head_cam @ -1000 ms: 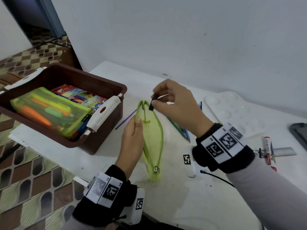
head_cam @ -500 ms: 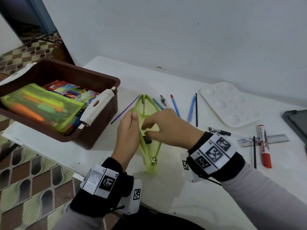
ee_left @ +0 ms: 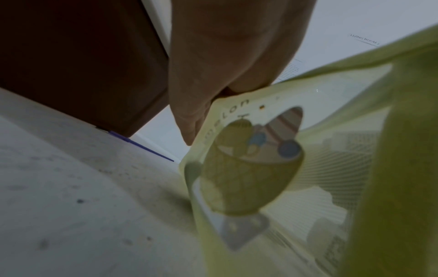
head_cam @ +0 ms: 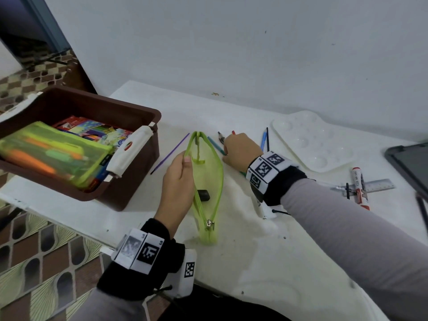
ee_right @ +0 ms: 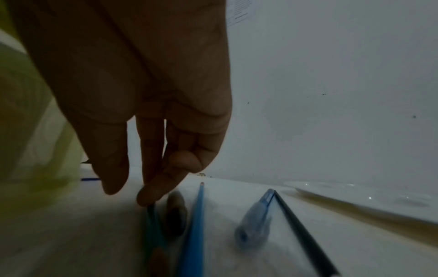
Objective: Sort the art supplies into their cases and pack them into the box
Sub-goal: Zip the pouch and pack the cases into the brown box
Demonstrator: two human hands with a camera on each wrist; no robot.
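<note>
Head view: the left hand (head_cam: pixel 178 181) pinches the near rim of the translucent lime-green mesh zip pouch (head_cam: pixel 208 181), holding its mouth agape on the white table (head_cam: pixel 266 262). A small black eraser-like block (head_cam: pixel 203 195) now lies inside the pouch; a second ago the right hand (head_cam: pixel 240 150) pinched it above the opening, and half a second ago that hand was at the pouch mouth. So that item is sorted, and the hand has moved out to the loose pens beyond. The brown plastic box (head_cam: pixel 129 198) at the left already holds a filled green case (the open pouch is not yet packed).

Left wrist view: the fingers (ee_left: pixel 189 120) are closed on the pouch edge, beside the box wall.

Right wrist view: fingers (ee_right: pixel 154 195) extended downward, one tip touching the top of a teal pencil (ee_right: pixel 151 224); nothing gripped yet. A blue pencil (ee_right: pixel 194 224), blue pen (ee_right: pixel 254 223) and thin black stick (ee_right: pixel 303 230) lie alongside.
</note>
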